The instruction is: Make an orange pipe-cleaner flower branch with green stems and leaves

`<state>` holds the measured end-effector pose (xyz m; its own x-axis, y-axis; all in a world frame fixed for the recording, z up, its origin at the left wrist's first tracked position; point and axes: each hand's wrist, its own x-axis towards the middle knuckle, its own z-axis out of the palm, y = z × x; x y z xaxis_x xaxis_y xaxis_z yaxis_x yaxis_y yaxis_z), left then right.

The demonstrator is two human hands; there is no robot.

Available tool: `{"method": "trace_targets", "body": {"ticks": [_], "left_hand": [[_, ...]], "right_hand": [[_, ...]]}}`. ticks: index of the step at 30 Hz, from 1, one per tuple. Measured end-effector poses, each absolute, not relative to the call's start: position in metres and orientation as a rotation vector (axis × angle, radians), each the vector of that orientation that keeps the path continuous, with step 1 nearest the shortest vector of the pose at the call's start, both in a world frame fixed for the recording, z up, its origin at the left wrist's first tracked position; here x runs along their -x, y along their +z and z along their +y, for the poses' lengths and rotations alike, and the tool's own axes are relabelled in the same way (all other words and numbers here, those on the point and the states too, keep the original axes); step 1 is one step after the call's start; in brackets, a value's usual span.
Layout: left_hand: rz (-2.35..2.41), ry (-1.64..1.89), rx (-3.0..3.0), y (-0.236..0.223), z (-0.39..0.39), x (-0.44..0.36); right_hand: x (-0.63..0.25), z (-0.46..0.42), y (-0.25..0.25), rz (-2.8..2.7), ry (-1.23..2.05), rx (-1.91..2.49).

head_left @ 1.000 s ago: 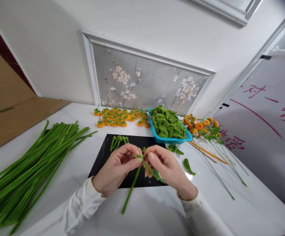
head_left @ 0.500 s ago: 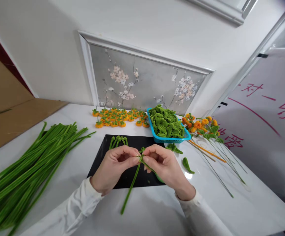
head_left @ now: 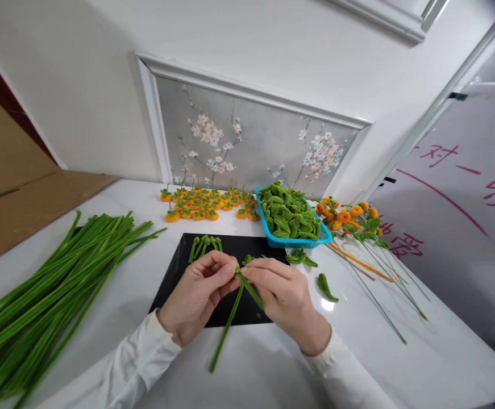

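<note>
Over a black board [head_left: 179, 284], my left hand [head_left: 202, 292] pinches the knotted end of a fuzzy green pipe cleaner [head_left: 251, 291] between thumb and forefinger. The fingers of my right hand [head_left: 290, 301] close on the same piece beside that end, and its free length slants down to the right. Another green pipe cleaner lies below, running off the board's front edge. Behind my left hand, several short green stems with knotted heads [head_left: 205, 245] lie side by side. A small green looped piece [head_left: 248, 259] shows just beyond my fingertips.
Long green pipe cleaners [head_left: 59, 289] are heaped at left. Orange flower heads [head_left: 200, 204] stand in rows at the back. A blue basket [head_left: 300, 243] holds green leaves, with loose leaves [head_left: 326, 287] nearby. Orange flowers on stems [head_left: 349, 216] lie at right.
My right hand has turned and shifted its grip, so its fingers now lie over the pipe cleaner. My left hand has moved slightly left, and the held piece shows more clearly.
</note>
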<state>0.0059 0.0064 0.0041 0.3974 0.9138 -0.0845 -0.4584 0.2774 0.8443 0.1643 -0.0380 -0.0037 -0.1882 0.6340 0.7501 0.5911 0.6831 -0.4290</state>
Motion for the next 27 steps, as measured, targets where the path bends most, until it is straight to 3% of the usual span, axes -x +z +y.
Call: {"method": "trace_targets", "body": {"ticks": [3, 22, 27], "left_hand": [[0.636, 1.003, -0.823, 0.005, 0.006, -0.006], [0.549, 0.819, -0.690, 0.004, -0.005, -0.009], [0.546, 0.799, -0.780, 0.005, -0.006, -0.009]], "right_hand": [[-0.164, -0.038, -0.004, -1.864, 0.049, 0.957], [-0.158, -0.036, -0.007, -1.478, 0.760, 0.948], [-0.158, -0.036, -0.005, -1.485, 0.790, 0.919]]}}
